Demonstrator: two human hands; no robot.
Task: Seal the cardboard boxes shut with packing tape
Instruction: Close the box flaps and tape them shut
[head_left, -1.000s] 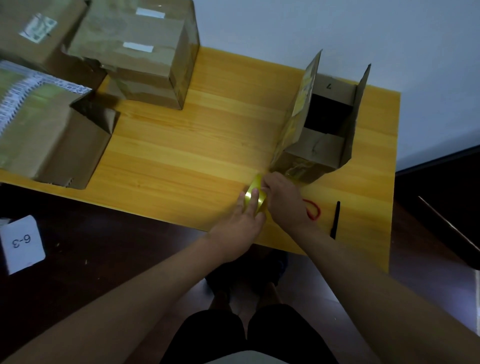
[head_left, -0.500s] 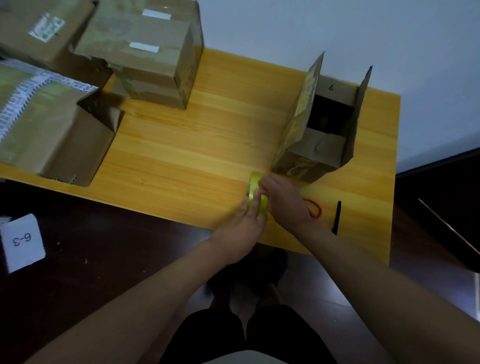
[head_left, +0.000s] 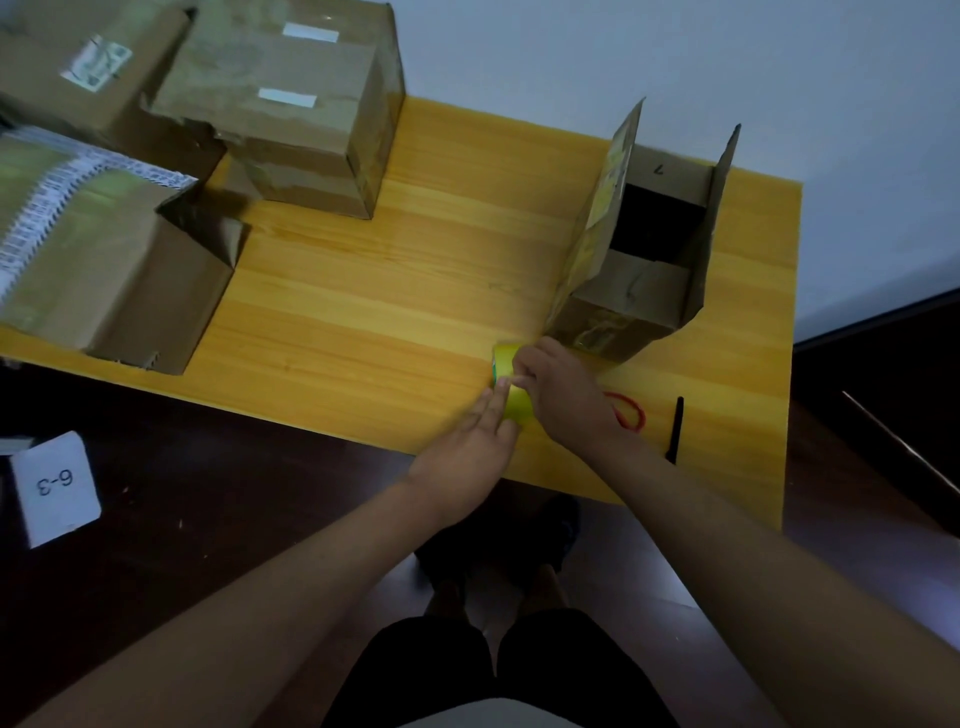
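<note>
Near the table's (head_left: 363, 312) front edge I hold the yellow tape roll (head_left: 511, 387) between my left hand (head_left: 475, 447), fingers straight against it, and my right hand (head_left: 563, 400), pinching its rim, just before the open-flapped cardboard box (head_left: 623, 312).

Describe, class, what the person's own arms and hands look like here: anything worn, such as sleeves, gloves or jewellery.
Both forearms are bare all the way to the frame's edge: no sleeves show. The left hand and the right hand wear no gloves, and no watch, bracelet or ring can be made out, though the light is dim. Lower down, the person wears dark shorts.
</note>
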